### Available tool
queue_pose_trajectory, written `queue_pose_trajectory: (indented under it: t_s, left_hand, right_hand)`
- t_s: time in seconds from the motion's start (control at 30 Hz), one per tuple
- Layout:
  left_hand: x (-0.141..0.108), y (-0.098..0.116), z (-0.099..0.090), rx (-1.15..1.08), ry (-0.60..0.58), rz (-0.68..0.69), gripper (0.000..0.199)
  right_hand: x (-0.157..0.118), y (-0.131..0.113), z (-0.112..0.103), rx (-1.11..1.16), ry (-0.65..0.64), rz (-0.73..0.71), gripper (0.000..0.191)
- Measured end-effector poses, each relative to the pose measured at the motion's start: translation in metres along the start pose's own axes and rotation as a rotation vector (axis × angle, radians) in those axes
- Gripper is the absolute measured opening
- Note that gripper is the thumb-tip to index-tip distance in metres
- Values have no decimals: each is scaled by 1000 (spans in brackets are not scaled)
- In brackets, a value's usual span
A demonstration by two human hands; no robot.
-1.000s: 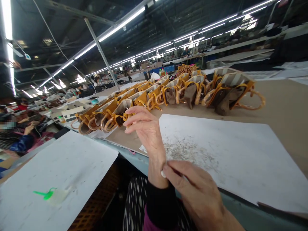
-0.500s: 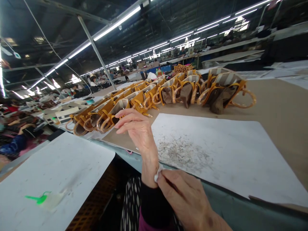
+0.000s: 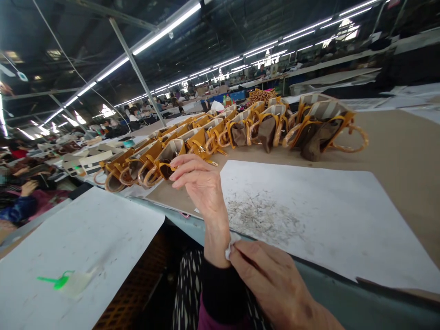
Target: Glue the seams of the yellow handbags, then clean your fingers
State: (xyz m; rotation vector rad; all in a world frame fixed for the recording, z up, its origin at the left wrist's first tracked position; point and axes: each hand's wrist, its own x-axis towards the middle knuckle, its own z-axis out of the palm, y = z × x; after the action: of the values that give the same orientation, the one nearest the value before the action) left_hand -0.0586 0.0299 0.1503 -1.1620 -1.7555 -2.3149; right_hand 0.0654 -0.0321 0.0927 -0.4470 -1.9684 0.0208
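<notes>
My left hand (image 3: 202,188) is raised with its fingers apart and nothing in it. At its wrist, just above the black cuff (image 3: 220,288), my right hand (image 3: 271,275) pinches a small crumpled white wad (image 3: 229,250) and presses it against the skin. Behind my left fingers stand rows of yellow-edged bags (image 3: 172,153) with striped insides and looped handles. A large white sheet (image 3: 330,215) with dark smudges lies to the right of my hands.
On a white board (image 3: 113,220) at the left lies a translucent bottle (image 3: 77,283) with a green nozzle. Below it is a brown lattice crate (image 3: 127,298). A person's arm in a blue sleeve (image 3: 19,208) shows at the far left. A metal post (image 3: 137,68) rises behind the bags.
Both my hands have shifted slightly right in the view, the white wad still at my left wrist. At the far left, the other person's hand has come into view.
</notes>
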Motion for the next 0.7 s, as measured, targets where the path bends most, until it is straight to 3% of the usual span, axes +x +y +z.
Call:
queue_pose_trajectory:
  t_s: [0.17,0.27,0.37,0.43,0.5,0.57,0.7]
  left_hand:
    - [-4,5,5,22,-17,5,33]
    - [-3,4,3,143,-8,91,38]
    - [0,3,-2,337,11,181,45]
    - [2,5,-4,478,-13,215,50]
    - [2,9,-5,596,-66,226,56]
    - [0,12,-5,673,-98,248,61]
    - [-2,5,-5,789,-43,375,59]
  right_hand:
    - [9,9,-8,-17,60,133,28]
    - [3,8,-2,22,53,54,22]
    - [-11,7,-2,77,-101,22,23]
    - [-14,9,-9,122,-224,89,27]
    - [-9,12,-18,97,-182,137,30]
    - [2,14,-24,35,-58,152,32]
    - [18,6,-21,37,4,186,28]
